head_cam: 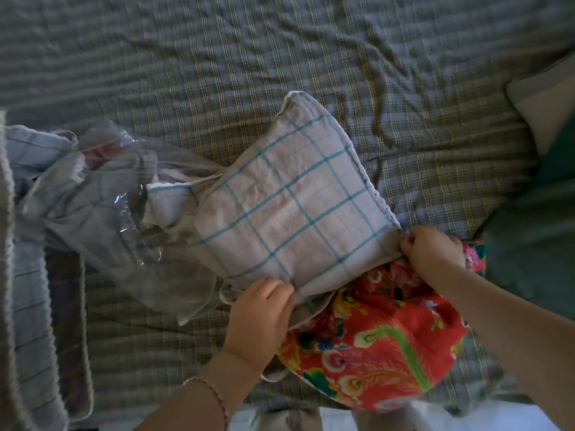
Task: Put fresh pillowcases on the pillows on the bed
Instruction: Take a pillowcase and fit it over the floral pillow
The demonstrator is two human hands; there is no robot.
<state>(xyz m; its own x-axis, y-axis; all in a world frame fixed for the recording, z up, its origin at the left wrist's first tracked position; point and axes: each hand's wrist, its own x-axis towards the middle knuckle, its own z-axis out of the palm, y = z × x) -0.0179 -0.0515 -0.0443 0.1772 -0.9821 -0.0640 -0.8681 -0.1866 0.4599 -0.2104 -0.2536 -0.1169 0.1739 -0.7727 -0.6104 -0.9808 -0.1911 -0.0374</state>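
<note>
The checked pillowcase (289,194) lies mid-frame on the bed (280,51), its open end over the red floral pillow (379,334) at lower right. The left hand (261,312) curls its grip round the lower hem, and the right hand (432,253) pinches the hem's right corner. Probably best to draw both sides on evenly, working the pillow toward the far corners.

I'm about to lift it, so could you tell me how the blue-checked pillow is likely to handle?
The blue-checked pillow looks plump and rumpled, so it is probably soft and light, sagging between the left hand and right hand. Its loose cover edge may slip.
</note>
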